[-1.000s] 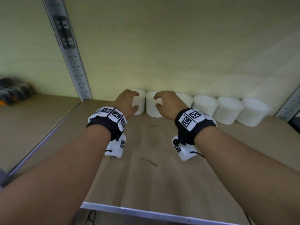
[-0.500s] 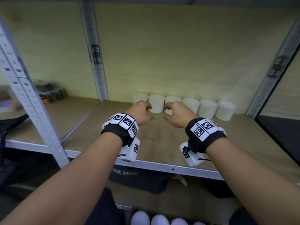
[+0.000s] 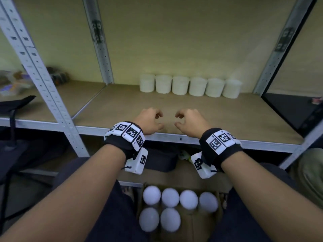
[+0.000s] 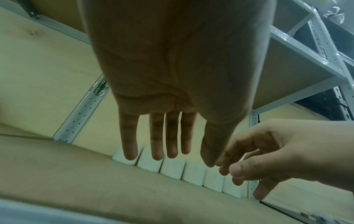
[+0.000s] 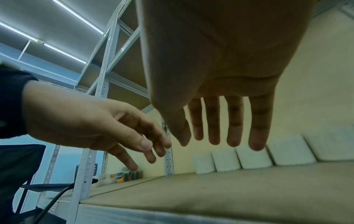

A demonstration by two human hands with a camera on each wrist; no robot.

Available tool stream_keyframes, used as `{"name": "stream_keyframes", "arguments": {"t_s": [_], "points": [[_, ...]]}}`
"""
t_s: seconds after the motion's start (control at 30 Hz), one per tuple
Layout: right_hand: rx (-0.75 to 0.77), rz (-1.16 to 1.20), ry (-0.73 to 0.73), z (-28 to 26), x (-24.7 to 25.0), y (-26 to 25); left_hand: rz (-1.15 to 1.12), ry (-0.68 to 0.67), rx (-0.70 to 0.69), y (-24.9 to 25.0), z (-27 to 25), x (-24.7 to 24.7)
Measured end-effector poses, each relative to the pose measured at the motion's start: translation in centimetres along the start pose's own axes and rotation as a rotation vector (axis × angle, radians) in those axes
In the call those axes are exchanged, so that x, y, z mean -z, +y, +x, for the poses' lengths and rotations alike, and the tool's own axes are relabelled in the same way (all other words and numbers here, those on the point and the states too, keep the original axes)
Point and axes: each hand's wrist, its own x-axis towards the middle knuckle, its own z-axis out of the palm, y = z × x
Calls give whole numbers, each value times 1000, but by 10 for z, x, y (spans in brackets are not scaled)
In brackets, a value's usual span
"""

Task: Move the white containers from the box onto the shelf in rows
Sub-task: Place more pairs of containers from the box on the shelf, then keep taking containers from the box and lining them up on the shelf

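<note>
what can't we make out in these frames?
- Box, head view: bottom edge cuts it off, so the container count inside is unknown.
- Items on the left shelf bay, head view: blurred, unidentifiable.
- Row of containers, left wrist view: left hand and right hand cover parts.

Left hand (image 3: 150, 121): held palm down, empty, fingers (image 4: 157, 139) extended and slightly spread.
Right hand (image 3: 189, 122): held palm down, empty, fingers (image 5: 234, 121) extended and slightly spread.
Spacing: the hands are held side by side, thumbs facing, a small gap kept between them.
Forearms: both are bare and extended forward.
Wrists: each is wrapped in a dark band (image 3: 122, 144) carrying marker tiles.
</note>
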Motion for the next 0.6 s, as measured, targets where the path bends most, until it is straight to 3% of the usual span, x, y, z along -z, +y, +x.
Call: {"name": "stream_keyframes", "arguments": {"t_s": [0.27, 0.6], "points": [[-42, 41, -139, -25, -78, 31, -106, -121, 84, -35, -15, -72], [-118, -19, -668, -41, -214, 64, -26, -570, 207, -89, -22, -188]]}}
